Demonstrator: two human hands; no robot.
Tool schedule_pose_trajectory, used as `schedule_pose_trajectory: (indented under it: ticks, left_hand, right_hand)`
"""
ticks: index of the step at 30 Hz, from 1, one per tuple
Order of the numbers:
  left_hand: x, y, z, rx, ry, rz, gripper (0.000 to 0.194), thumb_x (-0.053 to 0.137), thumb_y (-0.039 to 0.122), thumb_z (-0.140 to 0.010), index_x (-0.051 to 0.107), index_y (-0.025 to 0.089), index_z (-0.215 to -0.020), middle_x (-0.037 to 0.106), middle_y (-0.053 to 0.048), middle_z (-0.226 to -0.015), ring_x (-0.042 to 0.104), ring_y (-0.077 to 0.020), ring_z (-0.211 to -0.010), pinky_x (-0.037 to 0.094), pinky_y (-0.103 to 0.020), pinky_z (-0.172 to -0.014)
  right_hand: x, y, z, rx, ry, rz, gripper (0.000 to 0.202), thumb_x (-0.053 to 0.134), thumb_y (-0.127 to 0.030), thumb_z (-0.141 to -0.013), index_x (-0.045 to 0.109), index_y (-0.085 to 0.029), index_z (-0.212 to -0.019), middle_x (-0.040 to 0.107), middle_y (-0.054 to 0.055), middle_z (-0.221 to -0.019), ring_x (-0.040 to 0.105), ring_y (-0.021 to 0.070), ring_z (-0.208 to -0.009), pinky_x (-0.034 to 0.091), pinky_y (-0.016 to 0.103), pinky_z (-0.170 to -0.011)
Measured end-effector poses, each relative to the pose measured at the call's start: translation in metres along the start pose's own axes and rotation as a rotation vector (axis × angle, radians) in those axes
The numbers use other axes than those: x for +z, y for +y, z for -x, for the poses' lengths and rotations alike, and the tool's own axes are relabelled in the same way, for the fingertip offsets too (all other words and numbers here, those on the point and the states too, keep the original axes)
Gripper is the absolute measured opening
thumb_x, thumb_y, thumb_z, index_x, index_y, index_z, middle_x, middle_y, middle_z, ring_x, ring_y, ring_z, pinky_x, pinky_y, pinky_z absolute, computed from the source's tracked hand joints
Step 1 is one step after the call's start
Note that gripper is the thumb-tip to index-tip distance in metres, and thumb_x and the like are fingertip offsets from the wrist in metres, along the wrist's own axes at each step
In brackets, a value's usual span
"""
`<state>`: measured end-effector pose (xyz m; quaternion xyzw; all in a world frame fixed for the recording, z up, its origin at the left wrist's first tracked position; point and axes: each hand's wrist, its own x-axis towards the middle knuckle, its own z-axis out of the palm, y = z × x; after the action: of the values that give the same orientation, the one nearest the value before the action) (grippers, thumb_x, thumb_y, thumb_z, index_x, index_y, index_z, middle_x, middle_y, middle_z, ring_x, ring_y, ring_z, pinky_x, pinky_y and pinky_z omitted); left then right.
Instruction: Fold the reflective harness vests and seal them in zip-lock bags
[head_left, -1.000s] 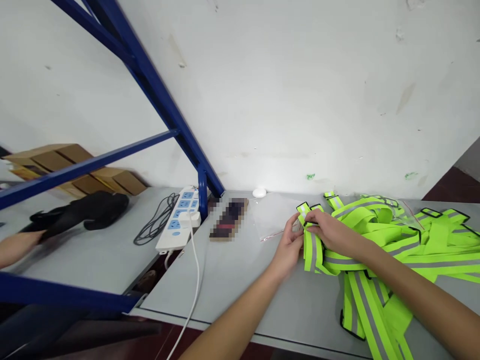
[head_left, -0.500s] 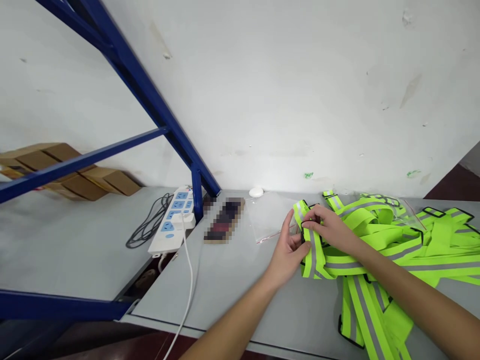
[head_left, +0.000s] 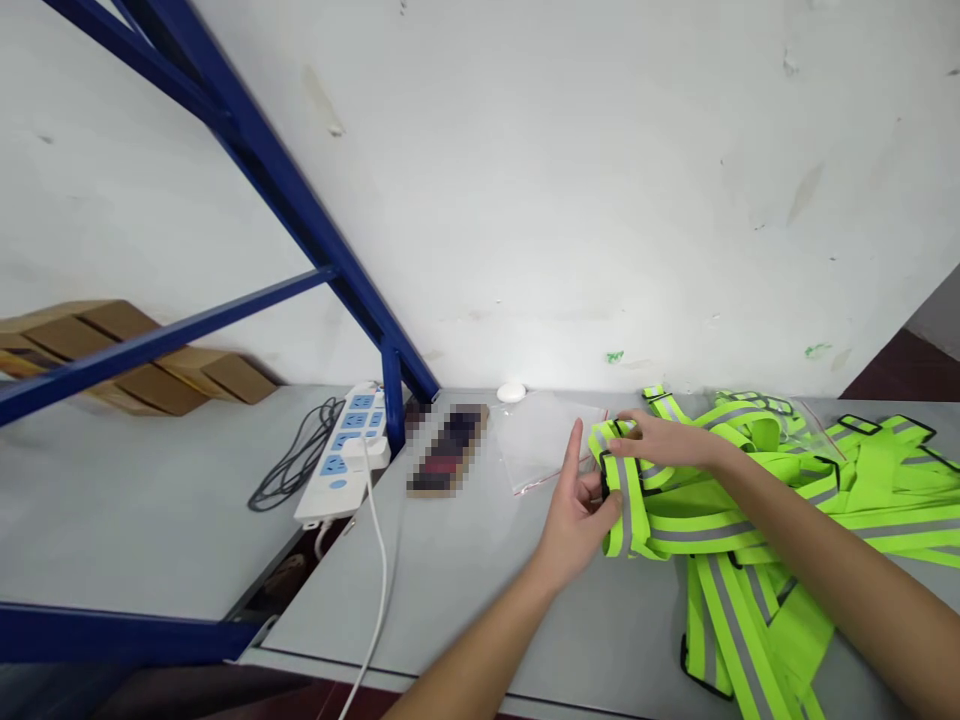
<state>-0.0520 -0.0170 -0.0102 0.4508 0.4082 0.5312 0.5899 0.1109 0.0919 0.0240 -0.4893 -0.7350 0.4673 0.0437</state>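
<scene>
Neon yellow-green straps (head_left: 720,532) with grey reflective stripes and black buckles lie in a tangled pile on the grey table (head_left: 600,640). At the pile's left end, my left hand (head_left: 579,505) holds a folded strap between thumb and curled fingers, its index finger pointing up. My right hand (head_left: 660,440) is closed on the upper part of the same strap, near a black buckle. Flat behind my left hand lies a clear plastic bag (head_left: 529,440) with a red seal line.
A blurred-out phone-like object (head_left: 450,450), a white power strip (head_left: 345,455) with a white cable and a small white round object (head_left: 511,393) are to the left. Blue metal framing (head_left: 300,210) rises there, with cardboard boxes (head_left: 165,385) beyond.
My right hand has shifted slightly, its fingers now lying flatter over the strap's top fold. My left index finger is straighter. The view has tilted a little.
</scene>
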Motion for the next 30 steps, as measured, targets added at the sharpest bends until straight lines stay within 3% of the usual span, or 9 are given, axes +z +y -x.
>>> schedule_pose_trajectory:
  ticks: [3,6,9,13,16,18,21,24,30]
  left_hand:
    - [0.001,0.001,-0.001,-0.020,0.000,0.047,0.107,0.071,0.033,-0.077,-0.007,0.029,-0.151,0.058,0.006,-0.069,0.051,-0.0093,-0.061,0.039,-0.021,-0.061]
    - [0.000,-0.001,-0.002,-0.041,-0.008,0.061,0.108,0.071,0.032,-0.077,-0.008,0.030,-0.150,0.062,0.004,-0.074,0.055,-0.0115,-0.067,0.043,-0.023,-0.065]
    - [0.000,-0.004,-0.001,-0.040,-0.007,0.023,0.106,0.070,0.029,-0.077,-0.005,0.029,-0.151,0.060,0.004,-0.072,0.052,-0.0103,-0.063,0.041,-0.021,-0.061]
    - [0.000,-0.008,0.001,-0.018,-0.020,-0.031,0.101,0.068,0.027,-0.080,-0.004,0.028,-0.151,0.054,0.006,-0.066,0.045,-0.0081,-0.057,0.034,-0.019,-0.055]
    - [0.001,-0.010,0.003,-0.010,-0.037,-0.031,0.100,0.067,0.028,-0.081,-0.004,0.029,-0.151,0.052,0.007,-0.063,0.042,-0.0075,-0.056,0.032,-0.019,-0.055]
    - [0.001,-0.012,0.004,-0.015,-0.036,-0.026,0.100,0.067,0.028,-0.081,-0.005,0.029,-0.151,0.051,0.008,-0.062,0.042,-0.0074,-0.056,0.031,-0.019,-0.054]
    - [0.002,-0.015,0.004,-0.025,-0.035,-0.014,0.101,0.066,0.027,-0.082,-0.008,0.030,-0.151,0.054,0.007,-0.064,0.044,-0.0074,-0.057,0.033,-0.020,-0.056]
    - [0.002,-0.018,0.002,-0.051,-0.037,-0.003,0.105,0.068,0.024,-0.080,-0.009,0.030,-0.150,0.059,0.006,-0.066,0.047,-0.0076,-0.057,0.036,-0.020,-0.058]
    - [-0.003,-0.020,-0.007,-0.217,0.020,0.134,0.114,0.072,0.021,-0.074,-0.013,0.030,-0.150,0.071,-0.003,-0.088,0.064,-0.0155,-0.070,0.049,-0.029,-0.067]
  right_hand:
    - [-0.007,-0.003,-0.017,0.020,0.009,0.076,0.084,0.041,-0.082,-0.076,0.051,-0.018,-0.129,0.067,0.013,-0.111,0.065,0.0258,-0.092,0.049,0.033,-0.077]
    - [-0.009,-0.007,-0.034,0.050,0.008,0.203,0.072,0.039,-0.080,-0.077,0.066,-0.014,-0.092,0.071,0.012,-0.085,0.066,0.0238,-0.072,0.048,0.033,-0.069]
    - [-0.010,-0.012,-0.045,0.073,-0.019,0.257,0.068,0.041,-0.078,-0.077,0.059,-0.017,-0.055,0.066,0.011,-0.062,0.061,0.0223,-0.060,0.045,0.034,-0.068]
    - [-0.008,-0.015,-0.055,0.079,-0.117,0.234,0.056,0.064,-0.067,-0.068,0.049,-0.019,-0.042,0.058,0.005,-0.047,0.054,0.0182,-0.052,0.043,0.033,-0.064]
    - [-0.005,-0.012,-0.059,0.021,-0.123,0.143,0.048,0.081,-0.045,-0.055,0.043,-0.020,-0.040,0.045,-0.004,-0.039,0.049,0.0152,-0.051,0.040,0.030,-0.060]
    - [-0.005,-0.008,-0.058,-0.045,-0.084,0.025,0.042,0.082,-0.038,-0.054,0.045,-0.020,-0.046,0.043,-0.007,-0.044,0.049,0.0141,-0.054,0.040,0.028,-0.059]
    - [-0.006,-0.003,-0.051,-0.132,-0.033,-0.227,0.031,0.075,-0.044,-0.067,0.056,-0.020,-0.068,0.058,-0.004,-0.063,0.057,0.0150,-0.065,0.045,0.027,-0.062]
    - [-0.007,-0.001,-0.046,-0.165,0.002,-0.496,0.031,0.070,-0.046,-0.074,0.058,-0.019,-0.087,0.067,0.003,-0.081,0.065,0.0178,-0.075,0.053,0.030,-0.068]
    - [-0.005,-0.004,-0.055,-0.167,0.246,-0.879,0.026,0.076,-0.027,-0.072,0.054,-0.019,-0.083,0.070,0.005,-0.081,0.070,0.0175,-0.075,0.058,0.028,-0.068]
